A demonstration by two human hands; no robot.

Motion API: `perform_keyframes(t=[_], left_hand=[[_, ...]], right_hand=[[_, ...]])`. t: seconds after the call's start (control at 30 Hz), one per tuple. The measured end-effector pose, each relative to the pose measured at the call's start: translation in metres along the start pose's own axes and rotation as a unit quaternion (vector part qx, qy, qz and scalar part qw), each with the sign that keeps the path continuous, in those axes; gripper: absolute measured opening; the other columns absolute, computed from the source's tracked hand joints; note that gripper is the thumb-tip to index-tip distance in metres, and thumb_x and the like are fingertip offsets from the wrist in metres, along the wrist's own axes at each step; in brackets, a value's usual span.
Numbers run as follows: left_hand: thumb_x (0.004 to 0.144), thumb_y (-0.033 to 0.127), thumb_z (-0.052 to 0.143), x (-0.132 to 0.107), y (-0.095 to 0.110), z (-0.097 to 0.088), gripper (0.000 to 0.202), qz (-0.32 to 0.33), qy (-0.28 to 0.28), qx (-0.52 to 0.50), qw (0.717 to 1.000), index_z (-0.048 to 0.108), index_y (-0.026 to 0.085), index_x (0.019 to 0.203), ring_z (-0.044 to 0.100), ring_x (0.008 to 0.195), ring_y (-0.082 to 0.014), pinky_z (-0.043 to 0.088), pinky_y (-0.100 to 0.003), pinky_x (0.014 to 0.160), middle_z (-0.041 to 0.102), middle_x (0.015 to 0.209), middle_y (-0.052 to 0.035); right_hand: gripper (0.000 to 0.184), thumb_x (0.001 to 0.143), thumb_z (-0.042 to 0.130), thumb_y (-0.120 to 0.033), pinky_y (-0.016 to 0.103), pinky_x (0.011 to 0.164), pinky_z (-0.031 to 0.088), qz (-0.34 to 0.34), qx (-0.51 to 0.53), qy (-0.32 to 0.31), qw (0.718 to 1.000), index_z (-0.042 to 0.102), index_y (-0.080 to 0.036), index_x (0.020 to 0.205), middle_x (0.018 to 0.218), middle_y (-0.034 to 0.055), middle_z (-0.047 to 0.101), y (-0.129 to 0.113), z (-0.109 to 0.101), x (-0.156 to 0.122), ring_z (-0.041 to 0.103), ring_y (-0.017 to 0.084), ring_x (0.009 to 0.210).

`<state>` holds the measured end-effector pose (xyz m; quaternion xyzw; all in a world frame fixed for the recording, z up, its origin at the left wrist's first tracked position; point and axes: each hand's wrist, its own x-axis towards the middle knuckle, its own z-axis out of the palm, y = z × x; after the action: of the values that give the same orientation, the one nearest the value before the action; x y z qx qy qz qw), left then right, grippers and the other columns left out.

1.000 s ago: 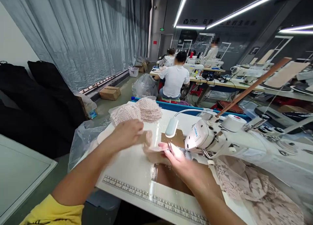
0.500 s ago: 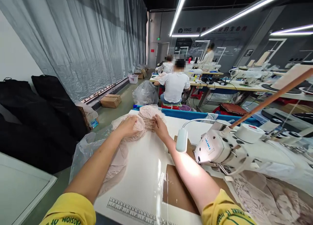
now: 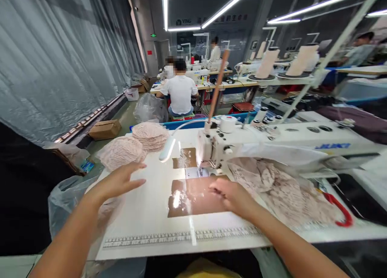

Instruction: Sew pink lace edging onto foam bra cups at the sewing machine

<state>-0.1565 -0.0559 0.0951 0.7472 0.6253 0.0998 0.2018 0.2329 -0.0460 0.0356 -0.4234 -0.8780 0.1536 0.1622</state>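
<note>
My left hand (image 3: 119, 181) hovers over the left part of the white sewing table (image 3: 145, 213), fingers stretched out and apart, nothing in it. Just beyond it lie two stacks of pink lace cups (image 3: 122, 152), the second lace stack (image 3: 150, 135) farther back. My right hand (image 3: 231, 193) rests low over the brown plate (image 3: 190, 197) in front of the sewing machine (image 3: 272, 143), fingers loosely spread, empty. A heap of pink lace fabric (image 3: 278, 189) lies right of that hand under the machine arm.
A white gooseneck lamp (image 3: 167, 149) bends over the table. A ruler strip (image 3: 181, 235) runs along the front edge. Red-handled scissors (image 3: 340, 209) lie at the right. A clear plastic bag (image 3: 65, 197) hangs at the table's left. Other people sit at machines ahead.
Both hands left the lace stacks and drew back toward me; the right one moved over to the brown plate by the needle. My head turned right, bringing the machine to the centre.
</note>
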Motion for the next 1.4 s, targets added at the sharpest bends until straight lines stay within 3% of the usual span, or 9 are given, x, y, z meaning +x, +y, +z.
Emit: perform_keyframes(t=[0.1,0.2,0.4,0.57,0.73,0.87,0.97,1.13,1.4], left_hand=[[0.082,0.054,0.055,-0.012,0.038,0.026,0.055,0.011,-0.127,-0.056,0.990,0.055,0.026,0.129,0.055,0.119,-0.0290,0.048,-0.034,0.092,0.056,0.134,-0.0072],[0.085,0.047,0.056,-0.006,0.079,0.054,0.047,0.071,-0.206,-0.106,0.970,0.056,0.026,0.127,0.057,0.114,-0.0259,0.047,-0.033,0.093,0.060,0.128,-0.0073],[0.086,0.036,0.058,0.027,0.156,0.105,0.037,0.217,-0.270,-0.174,0.922,0.060,0.019,0.118,0.062,0.096,-0.0212,0.049,-0.030,0.082,0.067,0.110,-0.0088],[0.086,0.041,0.059,0.060,0.202,0.150,0.039,0.187,-0.193,-0.293,0.917,0.061,0.018,0.118,0.061,0.103,-0.0224,0.049,-0.032,0.086,0.065,0.115,-0.0107],[0.090,0.035,0.050,0.108,0.242,0.186,0.039,0.155,-0.015,-0.255,0.954,0.056,0.014,0.122,0.065,0.091,-0.0198,0.053,-0.032,0.078,0.068,0.102,-0.0109],[0.076,0.012,0.056,0.151,0.266,0.193,0.058,0.157,0.083,-0.170,0.969,0.047,0.018,0.133,0.049,0.122,-0.0277,0.044,-0.040,0.099,0.052,0.133,-0.0131],[0.069,0.005,0.054,0.177,0.273,0.192,0.054,0.145,0.093,-0.120,0.978,0.056,0.015,0.122,0.046,0.123,-0.0332,0.039,-0.045,0.101,0.056,0.127,-0.0145],[0.081,0.017,0.046,0.196,0.276,0.193,0.021,0.132,0.060,-0.080,0.986,0.066,0.014,0.088,0.062,0.085,-0.0274,0.048,-0.038,0.078,0.068,0.084,-0.0101],[0.072,0.018,0.060,0.198,0.284,0.192,0.029,0.200,0.041,-0.038,0.978,0.063,0.012,0.100,0.061,0.095,-0.0261,0.044,-0.032,0.079,0.068,0.101,-0.0092]], right_hand=[[0.023,0.089,0.047,-0.026,0.029,0.066,0.045,0.157,-0.094,0.135,0.974,0.063,-0.019,0.104,0.107,0.0096,0.065,0.050,-0.011,-0.044,0.063,0.021,0.083],[0.028,0.089,0.046,-0.025,0.030,0.062,0.044,0.257,-0.150,0.164,0.941,0.061,-0.016,0.111,0.113,0.0138,0.063,0.086,-0.013,-0.071,0.064,0.023,0.082],[0.017,0.088,0.050,-0.030,0.030,0.071,0.046,0.212,-0.071,0.227,0.948,0.061,-0.017,0.093,0.089,0.0082,0.068,0.093,-0.013,-0.098,0.063,0.022,0.083],[0.011,0.089,0.049,-0.027,0.028,0.071,0.046,0.077,0.052,0.286,0.954,0.057,-0.020,0.087,0.083,0.0057,0.065,0.079,-0.004,-0.112,0.061,0.018,0.079],[0.010,0.085,0.051,-0.015,0.026,0.070,0.042,0.036,0.048,0.093,0.994,0.059,-0.020,0.088,0.087,0.0041,0.065,0.074,0.007,-0.116,0.061,0.017,0.081],[0.008,0.081,0.056,-0.012,0.026,0.066,0.038,0.057,-0.007,0.036,0.998,0.058,-0.019,0.084,0.088,0.0043,0.064,0.072,0.007,-0.116,0.059,0.018,0.080],[0.008,0.079,0.055,-0.010,0.025,0.066,0.037,0.063,-0.005,0.030,0.998,0.056,-0.018,0.082,0.086,0.0034,0.063,0.071,0.005,-0.115,0.058,0.016,0.078],[0.011,0.082,0.052,-0.011,0.024,0.068,0.038,0.071,0.014,0.026,0.997,0.058,-0.018,0.087,0.089,0.0040,0.063,0.073,0.002,-0.109,0.057,0.016,0.081],[0.011,0.084,0.053,-0.016,0.026,0.071,0.041,0.072,0.009,0.003,0.997,0.061,-0.018,0.092,0.094,0.0059,0.065,0.074,0.000,-0.100,0.061,0.018,0.085]])
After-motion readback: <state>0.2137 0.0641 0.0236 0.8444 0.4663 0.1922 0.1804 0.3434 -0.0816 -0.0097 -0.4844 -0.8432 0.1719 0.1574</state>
